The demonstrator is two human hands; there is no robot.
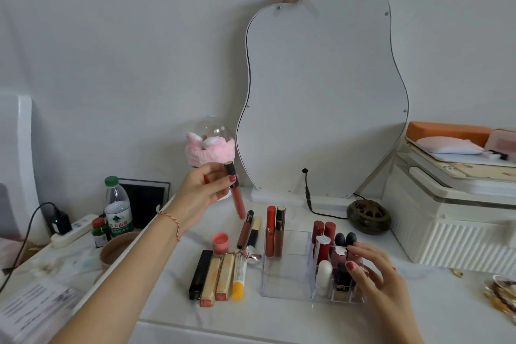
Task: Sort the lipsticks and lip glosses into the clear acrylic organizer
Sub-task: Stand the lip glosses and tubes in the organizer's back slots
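My left hand (203, 190) is raised above the table, shut on a lip gloss (236, 198) with a black cap and reddish tube that hangs tilted downward. The clear acrylic organizer (287, 285) stands at centre right. Two lip glosses (275, 230) stand upright in its large left compartment. Several lipsticks (325, 243) fill the small right slots. My right hand (371, 271) rests with spread fingers against the organizer's right side, touching the lipsticks there. Loose on the table left of the organizer lie a black tube (199, 274), two gold lipsticks (217, 278), a yellow-capped stick (239, 279) and a dark gloss (245, 230).
A small pink jar (220, 243) stands among the loose items. A wavy mirror (321, 92) leans on the wall behind. A water bottle (117, 209), a power strip (71, 229) and a round cup (117, 248) are at left. A white ribbed box (446, 226) stands at right.
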